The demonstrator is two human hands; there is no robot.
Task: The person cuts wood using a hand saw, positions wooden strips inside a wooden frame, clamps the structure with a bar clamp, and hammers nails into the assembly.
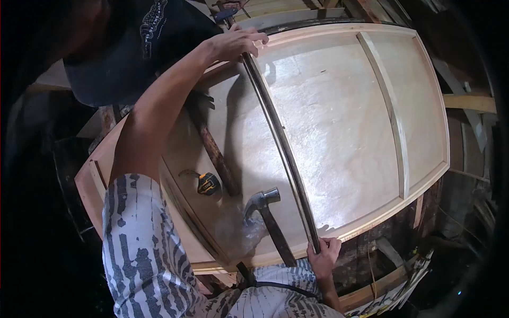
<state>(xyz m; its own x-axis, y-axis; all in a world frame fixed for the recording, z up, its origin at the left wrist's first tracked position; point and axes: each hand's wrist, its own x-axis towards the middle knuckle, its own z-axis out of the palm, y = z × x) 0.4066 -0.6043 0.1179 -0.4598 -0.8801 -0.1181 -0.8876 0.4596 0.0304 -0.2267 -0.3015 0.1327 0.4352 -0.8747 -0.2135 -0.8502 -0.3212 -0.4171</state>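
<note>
On the left, dark cloth (124, 55) with a pale print hangs in view, and the left arm reaches past it in a white and gray sleeve (135, 222). Under the arm, thin wood strips (203, 229) run across the left side of a big pale board (350, 132) with a raised rim. A yellow and black tape measure (208, 184) lies on the board. Just beside it is a hammer with a worn wood handle (214, 151).

The left hand (237, 43) is at the far rim. Its fingers curl around the far end of a long dark bar (286, 146). A shiny claw hammer (273, 230) lies near the bar, its handle reaching over the near rim. The bar goes all the way across the board, right next to a pale strip. At the near rim, the right hand (324, 258) grips the bar's other end, thumb and fingers closed around it.

To do this well, I think both hands should hold just as firmly, so the bar stays straight and doesn't twist. It should sit snug along the strip, and clear of the claw hammer. Farther right, a pale crosspiece (386, 106) spans the board.
</note>
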